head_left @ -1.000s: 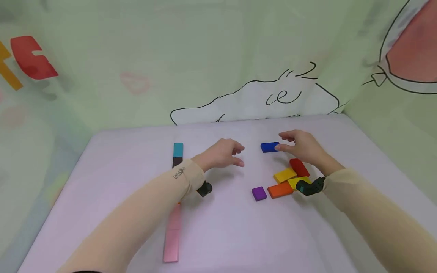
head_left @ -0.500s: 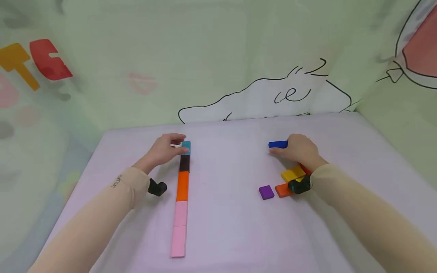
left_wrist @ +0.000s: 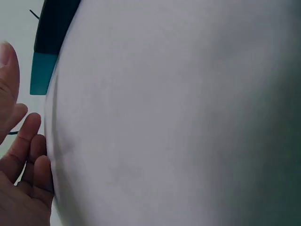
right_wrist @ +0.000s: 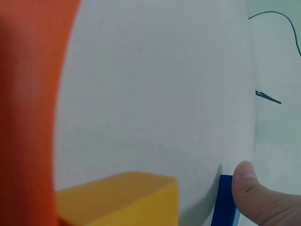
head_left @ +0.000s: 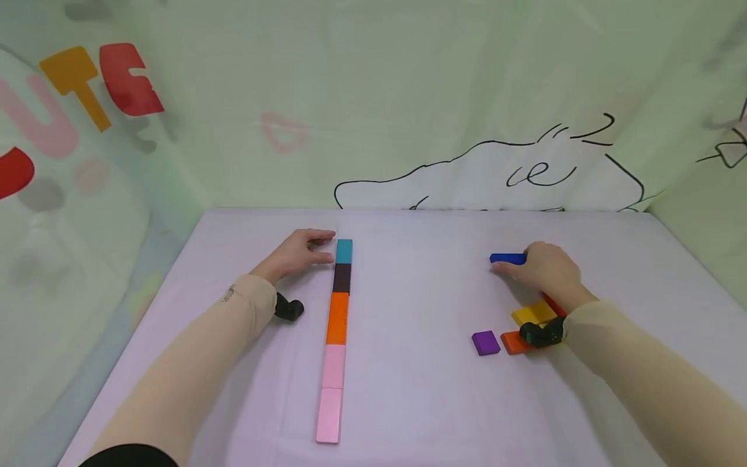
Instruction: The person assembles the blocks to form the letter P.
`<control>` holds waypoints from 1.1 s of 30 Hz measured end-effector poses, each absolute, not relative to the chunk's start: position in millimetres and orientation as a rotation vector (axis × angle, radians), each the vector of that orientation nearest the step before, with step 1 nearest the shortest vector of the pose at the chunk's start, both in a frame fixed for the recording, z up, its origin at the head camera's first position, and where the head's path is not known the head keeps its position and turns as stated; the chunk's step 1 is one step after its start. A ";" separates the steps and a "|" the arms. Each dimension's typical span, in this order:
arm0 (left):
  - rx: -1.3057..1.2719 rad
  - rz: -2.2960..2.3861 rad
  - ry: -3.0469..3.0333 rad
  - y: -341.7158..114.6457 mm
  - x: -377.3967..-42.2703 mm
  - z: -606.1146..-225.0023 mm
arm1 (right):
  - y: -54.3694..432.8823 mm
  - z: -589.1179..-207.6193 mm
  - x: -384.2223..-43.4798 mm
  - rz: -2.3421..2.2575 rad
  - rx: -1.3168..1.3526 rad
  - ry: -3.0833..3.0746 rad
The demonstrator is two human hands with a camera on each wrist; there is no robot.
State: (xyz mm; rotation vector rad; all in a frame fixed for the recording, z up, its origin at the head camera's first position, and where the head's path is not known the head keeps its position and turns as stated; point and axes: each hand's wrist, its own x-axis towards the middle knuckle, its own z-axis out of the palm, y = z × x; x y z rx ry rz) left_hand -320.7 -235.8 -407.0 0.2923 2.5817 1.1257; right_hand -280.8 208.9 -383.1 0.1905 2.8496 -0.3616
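Observation:
A straight row of flat blocks runs up the left of the table: two pink blocks nearest, then an orange, a black [head_left: 342, 279] and a teal block [head_left: 344, 251] at the far end. My left hand [head_left: 294, 254] is just left of the teal block, thumb and fingers spread apart with nothing between them. In the left wrist view its fingers curve loosely below the teal block [left_wrist: 43, 75]. Over on the right, my right hand [head_left: 548, 269] holds a blue block [head_left: 506, 258] by its right part, the thumb along its near side. The palm hides the block's right end.
Under the right wrist lie loose blocks: yellow [head_left: 532, 314], orange [head_left: 513, 342] and red [head_left: 554, 305], partly covered by the wrist camera [head_left: 543, 332]. A purple square block [head_left: 486, 342] sits to their left. A printed cloth wall [head_left: 408, 97] stands behind the table.
My left hand moved left from mid-table to the teal block, and its fingers now sit slightly left of it. The right hand closed on the blue block. The head view turned left.

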 end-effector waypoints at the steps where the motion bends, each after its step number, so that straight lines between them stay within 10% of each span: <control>1: 0.298 1.112 2.590 -234.6 -321.4 -407.0 | 209.6 -383.2 -279.9 -0.367 0.190 2.854; 33: 0.316 1.004 2.639 -225.1 -323.1 -409.2 | 212.8 -387.8 -279.7 -0.395 0.205 2.843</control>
